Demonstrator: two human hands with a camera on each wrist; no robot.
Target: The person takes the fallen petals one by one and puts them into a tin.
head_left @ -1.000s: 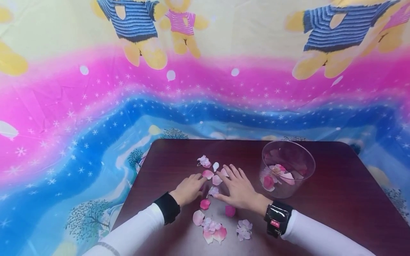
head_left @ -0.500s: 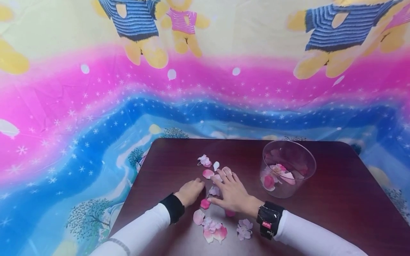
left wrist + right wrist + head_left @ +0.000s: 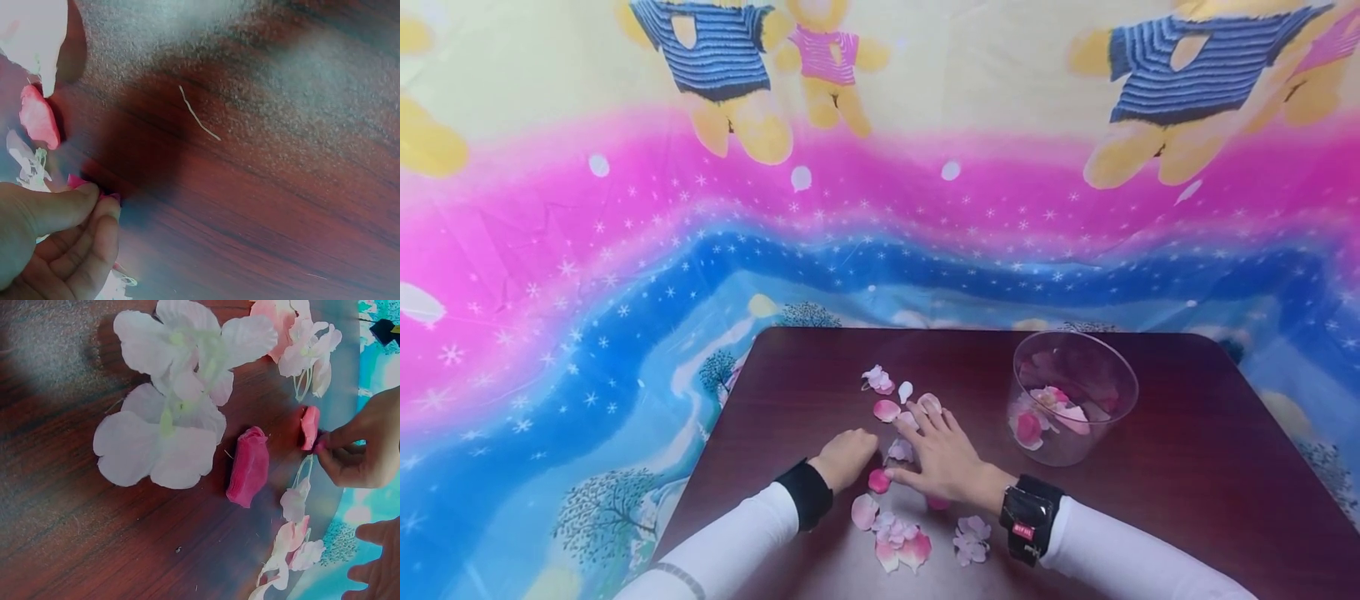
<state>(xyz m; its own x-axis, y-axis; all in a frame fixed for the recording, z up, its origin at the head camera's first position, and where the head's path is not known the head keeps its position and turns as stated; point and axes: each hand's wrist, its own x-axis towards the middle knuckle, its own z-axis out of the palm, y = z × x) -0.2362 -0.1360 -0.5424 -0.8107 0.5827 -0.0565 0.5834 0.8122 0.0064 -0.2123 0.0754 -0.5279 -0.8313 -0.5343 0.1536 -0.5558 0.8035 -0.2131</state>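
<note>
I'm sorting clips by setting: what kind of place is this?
Probably an improvised tabletop set at home or in a studio, not a workshop: a cartoon-bear printed cloth hangs as backdrop behind a dark wooden table, where fabric petals lie scattered beside a clear container.

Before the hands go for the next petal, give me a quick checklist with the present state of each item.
1. Left hand has a petal: ok. Its thumb and fingers pinch a deep pink petal in the left wrist view.
2. Right hand free: ok. It lies flat, fingers spread, holding nothing.
3. Clear container upright with its mouth open: ok. Petals already lie inside.
4. Path to the container: ok. Bare dark wooden table lies between the right hand and it.
5. Loose petals left: ok. A white blossom and a folded pink petal lie on the table.
6. Petal hidden under the right palm: cannot tell.
</note>
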